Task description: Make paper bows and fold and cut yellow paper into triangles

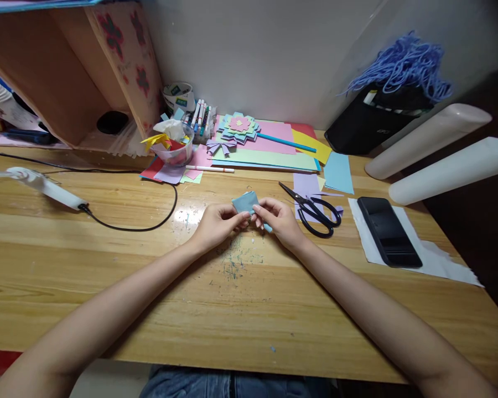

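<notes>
A small piece of folded light-blue paper (pixel 245 203) is held up between both hands, above the middle of the wooden table. My left hand (pixel 218 225) is closed, its thumb and fingers pinching the paper's lower left side. From the other side, my right hand (pixel 280 222) pinches the lower right edge, also closed. A bit of blue paper (pixel 268 227) shows below the right fingers; I cannot tell whether it is attached. Black-handled scissors (pixel 313 210) lie with blades apart to the right of my right hand, partly over purple paper (pixel 305 183).
Behind the hands are a layered paper flower (pixel 238 127) with a blue stem, stacked coloured sheets (pixel 269 160), a tub of scraps (pixel 176 149) and markers (pixel 201 115). A black phone (pixel 388 232) and white rolls (pixel 448 174) lie right. A black cable (pixel 149 228) curves left.
</notes>
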Available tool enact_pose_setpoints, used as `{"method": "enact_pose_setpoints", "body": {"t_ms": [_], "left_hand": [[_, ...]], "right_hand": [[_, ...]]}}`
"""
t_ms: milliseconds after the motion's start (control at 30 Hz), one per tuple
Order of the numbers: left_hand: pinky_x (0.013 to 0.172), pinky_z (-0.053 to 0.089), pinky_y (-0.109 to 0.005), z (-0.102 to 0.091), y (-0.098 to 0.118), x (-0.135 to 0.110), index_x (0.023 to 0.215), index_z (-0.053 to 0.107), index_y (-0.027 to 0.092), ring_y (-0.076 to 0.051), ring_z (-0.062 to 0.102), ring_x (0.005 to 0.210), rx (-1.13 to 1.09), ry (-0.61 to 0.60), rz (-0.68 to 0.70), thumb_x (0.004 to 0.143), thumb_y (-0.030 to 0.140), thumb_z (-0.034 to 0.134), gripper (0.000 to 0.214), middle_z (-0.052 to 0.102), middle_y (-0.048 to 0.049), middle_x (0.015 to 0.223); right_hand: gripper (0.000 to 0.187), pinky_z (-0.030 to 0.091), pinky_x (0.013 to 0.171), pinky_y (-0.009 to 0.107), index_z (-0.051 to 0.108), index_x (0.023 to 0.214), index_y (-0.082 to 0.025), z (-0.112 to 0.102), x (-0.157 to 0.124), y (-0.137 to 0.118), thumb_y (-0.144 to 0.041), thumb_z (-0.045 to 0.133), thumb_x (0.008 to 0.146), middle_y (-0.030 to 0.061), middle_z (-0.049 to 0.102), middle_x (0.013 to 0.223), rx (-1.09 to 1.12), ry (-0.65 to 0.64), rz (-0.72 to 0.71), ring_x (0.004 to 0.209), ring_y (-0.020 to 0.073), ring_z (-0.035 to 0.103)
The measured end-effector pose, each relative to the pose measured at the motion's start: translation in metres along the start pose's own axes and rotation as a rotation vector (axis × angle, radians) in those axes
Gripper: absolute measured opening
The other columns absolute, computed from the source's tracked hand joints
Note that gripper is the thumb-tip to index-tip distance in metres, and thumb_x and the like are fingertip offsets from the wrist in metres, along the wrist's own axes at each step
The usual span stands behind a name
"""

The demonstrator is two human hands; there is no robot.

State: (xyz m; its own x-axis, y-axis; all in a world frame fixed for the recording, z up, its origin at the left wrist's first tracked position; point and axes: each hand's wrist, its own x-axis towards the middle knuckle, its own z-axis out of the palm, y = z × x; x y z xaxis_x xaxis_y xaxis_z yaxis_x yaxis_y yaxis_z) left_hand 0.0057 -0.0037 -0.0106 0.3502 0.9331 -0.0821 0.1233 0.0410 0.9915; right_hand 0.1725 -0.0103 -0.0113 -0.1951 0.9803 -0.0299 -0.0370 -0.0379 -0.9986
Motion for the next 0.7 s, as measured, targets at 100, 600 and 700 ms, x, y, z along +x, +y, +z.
{"method": "enact_pose_setpoints", "body": {"t_ms": [100,600,700], "left_hand": [[0.059,0.047,-0.024,-0.0010,-0.0001,-0.0003,0.069,0.066,0.011,-0.013,0.060,0.061,0.026,0.007,0.036,0.076,0.041,0.061,0.031,0.067,-0.0064,0.067],[0.054,0.045,-0.023,-0.0016,-0.0019,0.0011,0.067,0.062,0.011,-0.011,0.056,0.056,0.089,0.032,0.036,0.076,0.041,0.060,0.031,0.063,-0.0044,0.063],[0.053,0.045,-0.023,-0.0012,-0.0029,0.0019,0.062,0.058,0.012,-0.011,0.056,0.054,0.056,0.041,0.023,0.075,0.040,0.060,0.031,0.062,-0.0027,0.060]], "right_hand": [[0.026,0.042,0.046,0.021,0.057,0.073,-0.017,0.0011,-0.0007,0.0009,-0.042,0.064,0.075,-0.0012,0.059,0.062,-0.015,-0.001,-0.012,0.049,0.0082,0.050],[0.029,0.046,0.046,0.022,0.059,0.067,-0.015,0.0018,-0.0029,0.0037,-0.042,0.063,0.076,0.0011,0.062,0.059,-0.006,-0.050,0.002,0.046,0.0088,0.055],[0.031,0.048,0.047,0.022,0.059,0.067,-0.014,0.0030,-0.0031,0.0011,-0.044,0.063,0.076,0.0014,0.063,0.057,0.014,-0.052,0.017,0.047,0.0097,0.058]]}}
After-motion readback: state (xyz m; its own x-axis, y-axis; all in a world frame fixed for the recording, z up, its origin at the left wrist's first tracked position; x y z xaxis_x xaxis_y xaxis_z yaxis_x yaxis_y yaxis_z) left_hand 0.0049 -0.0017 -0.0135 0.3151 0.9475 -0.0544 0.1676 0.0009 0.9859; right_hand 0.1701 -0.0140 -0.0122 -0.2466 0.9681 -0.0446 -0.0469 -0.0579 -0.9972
